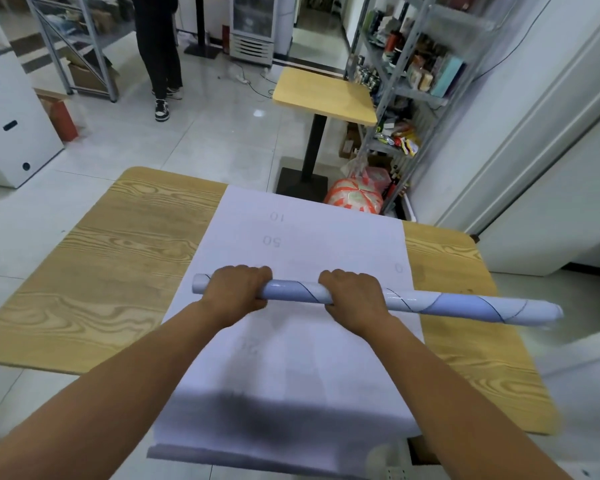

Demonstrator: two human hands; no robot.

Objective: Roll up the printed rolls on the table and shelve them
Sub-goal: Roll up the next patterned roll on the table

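Printed roll (430, 303) at frame centre, wound tight, lying crosswise from 9 to 3 o'clock over the flat sheet (309, 368). Glossy pale blue-white tube with thin dark lines spiralling round it. 3 o'clock end reaching past the sheet's edge, above bare table. Resting on the sheet or lifted just off it: cannot tell.

Gripped from above by left hand (234, 292) near the 9 o'clock end, fingers curled over the far side, thumb at the near side. Gripped the same way by right hand (352, 297) nearer mid-length. Knuckles up, forearms bare.

Flat sheet: white, matte, long rectangle running 6 to 12 o'clock down the table's middle, near end drooping over the 6 o'clock edge. Faint grey numerals toward 12 o'clock, read as "10" and "50", orientation unclear. Single "0" toward 2 o'clock. Smudged marks between the forearms, illegible.

Table (118, 271): light wood-grain laminate, rounded corners.

At 12 o'clock beyond: small table (323, 95), plain yellow top, black post, square black foot.
At 1 o'clock: grey perforated-metal shelf (395, 81) packed with boxes and bottles, labels too small to read. Orange-and-white bag (355, 195) on the floor at its foot.
At 11 o'clock: person (160, 46) standing, dark trousers, black-and-white shoes.
At 9 o'clock: white cabinet (11, 126).
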